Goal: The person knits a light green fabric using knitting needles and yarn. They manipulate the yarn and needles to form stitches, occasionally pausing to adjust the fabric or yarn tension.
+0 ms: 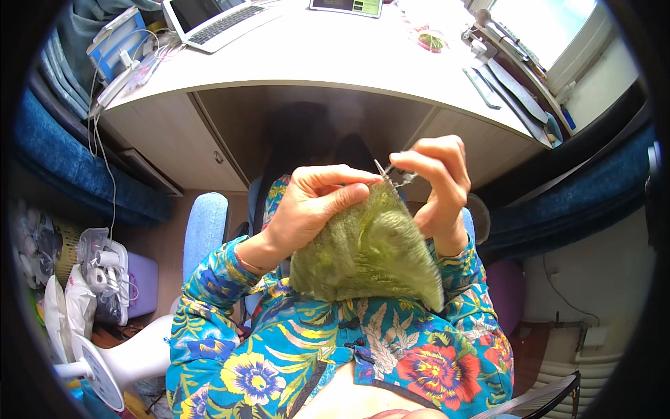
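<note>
A green knitted piece [361, 246] hangs in front of my chest, its lower edge over the floral shirt. My left hand [319, 204] pinches its upper edge between thumb and fingers. The pale tip of a knitting needle [379, 166] sticks up just past those fingertips. My right hand [439, 183] is raised to the right of the needle with its fingers curled. A thin, fuzzy strand of yarn [406, 180] runs from the needle to these fingers. Most of the needle is hidden by the knitting and the left hand.
A white desk [314, 57] stands ahead, bearing a laptop [217, 26], a tablet [348, 6] and a small round green-and-pink item [431, 41]. Blue chair armrests [205, 225] flank me. At left are a purple storage bin [142, 285] and a white fan-like appliance [131, 356].
</note>
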`<state>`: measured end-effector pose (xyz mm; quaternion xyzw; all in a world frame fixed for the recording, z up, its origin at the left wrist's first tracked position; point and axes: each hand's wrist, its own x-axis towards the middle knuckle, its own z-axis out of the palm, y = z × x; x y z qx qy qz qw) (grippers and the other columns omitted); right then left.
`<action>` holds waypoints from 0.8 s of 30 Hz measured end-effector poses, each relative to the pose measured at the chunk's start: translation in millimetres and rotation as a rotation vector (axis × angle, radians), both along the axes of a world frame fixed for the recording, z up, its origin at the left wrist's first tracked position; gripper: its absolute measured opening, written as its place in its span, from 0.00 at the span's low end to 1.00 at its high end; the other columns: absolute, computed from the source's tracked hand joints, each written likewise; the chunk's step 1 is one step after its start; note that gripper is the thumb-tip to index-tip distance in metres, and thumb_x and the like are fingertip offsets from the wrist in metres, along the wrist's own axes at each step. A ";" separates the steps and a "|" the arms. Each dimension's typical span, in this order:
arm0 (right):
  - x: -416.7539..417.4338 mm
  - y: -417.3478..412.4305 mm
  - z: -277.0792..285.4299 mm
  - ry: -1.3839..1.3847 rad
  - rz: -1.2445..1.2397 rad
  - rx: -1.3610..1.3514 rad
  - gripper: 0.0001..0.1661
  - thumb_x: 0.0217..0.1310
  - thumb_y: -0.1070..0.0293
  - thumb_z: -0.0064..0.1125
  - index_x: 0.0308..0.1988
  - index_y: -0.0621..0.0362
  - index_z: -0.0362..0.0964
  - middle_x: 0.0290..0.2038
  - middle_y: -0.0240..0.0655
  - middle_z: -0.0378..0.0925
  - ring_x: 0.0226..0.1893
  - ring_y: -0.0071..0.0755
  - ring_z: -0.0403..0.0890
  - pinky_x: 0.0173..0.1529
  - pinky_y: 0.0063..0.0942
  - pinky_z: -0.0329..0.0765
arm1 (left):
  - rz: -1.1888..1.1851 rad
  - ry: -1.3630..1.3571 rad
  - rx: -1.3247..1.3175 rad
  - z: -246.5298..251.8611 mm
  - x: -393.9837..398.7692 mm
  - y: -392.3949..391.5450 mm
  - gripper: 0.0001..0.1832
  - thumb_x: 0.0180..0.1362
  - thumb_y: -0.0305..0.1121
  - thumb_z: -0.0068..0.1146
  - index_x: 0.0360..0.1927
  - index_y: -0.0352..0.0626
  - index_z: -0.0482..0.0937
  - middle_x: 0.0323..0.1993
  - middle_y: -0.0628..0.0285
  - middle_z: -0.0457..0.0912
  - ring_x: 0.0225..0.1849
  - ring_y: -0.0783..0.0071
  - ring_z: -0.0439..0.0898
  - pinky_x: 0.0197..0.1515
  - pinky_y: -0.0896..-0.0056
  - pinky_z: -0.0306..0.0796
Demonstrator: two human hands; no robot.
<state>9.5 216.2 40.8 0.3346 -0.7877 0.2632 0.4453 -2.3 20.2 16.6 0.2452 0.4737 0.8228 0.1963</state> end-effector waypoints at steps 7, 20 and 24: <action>10.9 3.5 0.0 0.045 -0.022 -0.027 0.18 0.29 0.61 0.67 0.29 0.51 0.83 0.27 0.25 0.71 0.27 0.27 0.68 0.37 0.26 0.63 | 0.059 0.033 0.034 7.3 -2.6 -9.1 0.10 0.60 0.26 0.56 0.45 0.36 0.79 0.38 0.62 0.82 0.40 0.78 0.79 0.45 0.78 0.73; 5.7 -3.4 -3.1 0.009 0.091 -0.050 0.18 0.30 0.59 0.67 0.30 0.53 0.80 0.26 0.27 0.72 0.28 0.28 0.70 0.37 0.27 0.64 | 0.039 0.053 0.000 6.3 -2.5 -9.9 0.08 0.60 0.23 0.54 0.42 0.36 0.80 0.43 0.59 0.82 0.43 0.77 0.79 0.49 0.76 0.73; 5.1 -7.7 1.2 0.040 -0.031 0.038 0.19 0.35 0.55 0.67 0.29 0.53 0.77 0.27 0.30 0.71 0.29 0.33 0.72 0.40 0.30 0.65 | 0.019 0.131 -0.055 -6.7 -5.4 -1.9 0.08 0.61 0.21 0.52 0.41 0.32 0.79 0.44 0.56 0.81 0.47 0.73 0.78 0.51 0.74 0.72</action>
